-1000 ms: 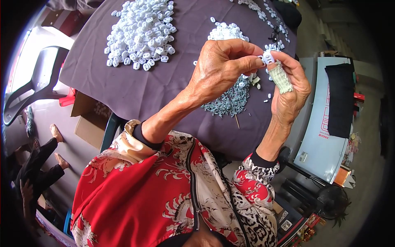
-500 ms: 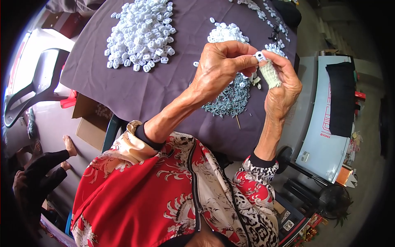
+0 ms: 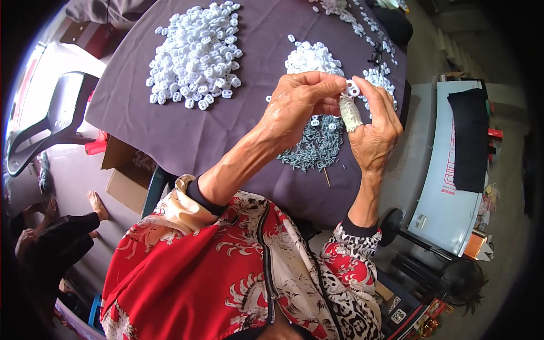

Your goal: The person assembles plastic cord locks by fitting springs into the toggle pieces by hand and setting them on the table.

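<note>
My right hand point(image 3: 377, 127) pinches a small white two-hole plastic piece point(image 3: 352, 88) between the forefinger and thumb. A pale, worn cloth sleeve point(image 3: 351, 115) covers that thumb. From the left, my left hand point(image 3: 294, 105) meets the piece with its thumb and forefinger pressed together; whatever lies in that pinch is hidden. Below the hands spreads a heap of thin grey-green bits point(image 3: 311, 148), with a few white pieces on its upper part. Just beyond my left hand lies a pile of white pieces point(image 3: 313, 58), and a smaller white pile point(image 3: 378, 81) sits behind my right fingers.
A large heap of white pieces point(image 3: 195, 59) covers the far left of the dark tablecloth point(image 3: 136, 113). A thin wooden stick point(image 3: 327, 178) lies by the grey-green heap. Left of the table stand a cardboard box point(image 3: 127, 184) and a chair point(image 3: 54, 124); a person's bare foot point(image 3: 97, 205) shows there.
Both hands have shifted slightly left and nearer to me with the white piece. It has turned so both holes show, and the sleeved thumb has swung upright beneath it.
</note>
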Demonstrator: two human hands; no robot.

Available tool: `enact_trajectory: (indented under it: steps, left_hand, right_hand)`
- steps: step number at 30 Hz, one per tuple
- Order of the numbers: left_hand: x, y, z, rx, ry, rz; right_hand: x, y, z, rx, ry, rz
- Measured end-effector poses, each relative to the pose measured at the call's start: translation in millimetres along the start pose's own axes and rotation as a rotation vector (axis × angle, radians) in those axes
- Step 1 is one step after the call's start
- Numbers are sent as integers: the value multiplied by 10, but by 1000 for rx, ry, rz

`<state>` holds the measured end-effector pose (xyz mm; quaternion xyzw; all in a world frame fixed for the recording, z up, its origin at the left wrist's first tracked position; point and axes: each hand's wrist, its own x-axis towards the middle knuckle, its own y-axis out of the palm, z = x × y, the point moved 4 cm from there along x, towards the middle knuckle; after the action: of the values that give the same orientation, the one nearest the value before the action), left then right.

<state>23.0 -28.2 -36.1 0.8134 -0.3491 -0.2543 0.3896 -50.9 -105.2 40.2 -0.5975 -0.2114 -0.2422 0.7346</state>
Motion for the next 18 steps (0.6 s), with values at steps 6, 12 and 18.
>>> enact_trajectory:
  steps: [6,12,18]
  left_hand:
    - [37,-2,24,11,-37,84]
    - [39,-15,1,72,-48,125]
    - [27,-36,-30,182,34,101]
  right_hand:
    - [-12,-55,-29,-11,-56,38]
    - [-38,-51,-59,-47,-59,62]
    - [-41,-66,-25,-8,-48,78]
